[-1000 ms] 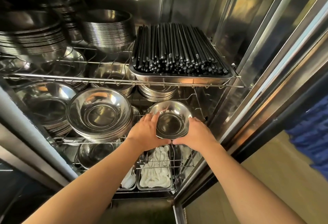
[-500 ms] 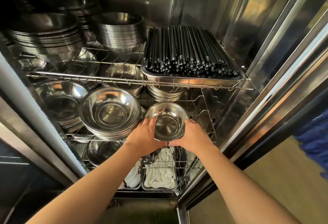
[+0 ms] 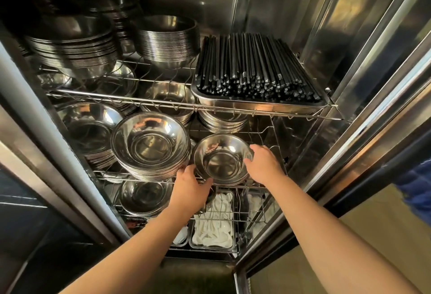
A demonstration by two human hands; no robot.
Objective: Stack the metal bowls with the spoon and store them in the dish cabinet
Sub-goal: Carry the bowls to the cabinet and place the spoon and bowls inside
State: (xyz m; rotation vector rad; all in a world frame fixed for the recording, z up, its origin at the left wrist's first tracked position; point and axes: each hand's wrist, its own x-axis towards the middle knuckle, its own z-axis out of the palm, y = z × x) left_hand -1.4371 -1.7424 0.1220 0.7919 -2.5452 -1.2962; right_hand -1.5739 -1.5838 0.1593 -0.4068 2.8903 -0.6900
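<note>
A small metal bowl (image 3: 221, 157) rests at the front right of the cabinet's middle wire shelf (image 3: 268, 135). My left hand (image 3: 190, 187) grips its near left rim. On its right rim lies my right hand (image 3: 264, 165), fingers curled against the edge. I cannot make out a spoon in the bowl. Just to its left, almost touching, stands a tall stack of larger metal bowls (image 3: 151, 144).
The top shelf holds a tray of black chopsticks (image 3: 254, 72) and more bowl stacks (image 3: 168, 37). Below are another bowl (image 3: 144, 197) and trays of white spoons (image 3: 214, 228). The cabinet door frame (image 3: 363, 135) stands at the right, a steel post (image 3: 53, 153) at the left.
The bowl has moved deeper onto the middle shelf. My hands have spread from its near edge to its two sides, the right hand reaching further in.
</note>
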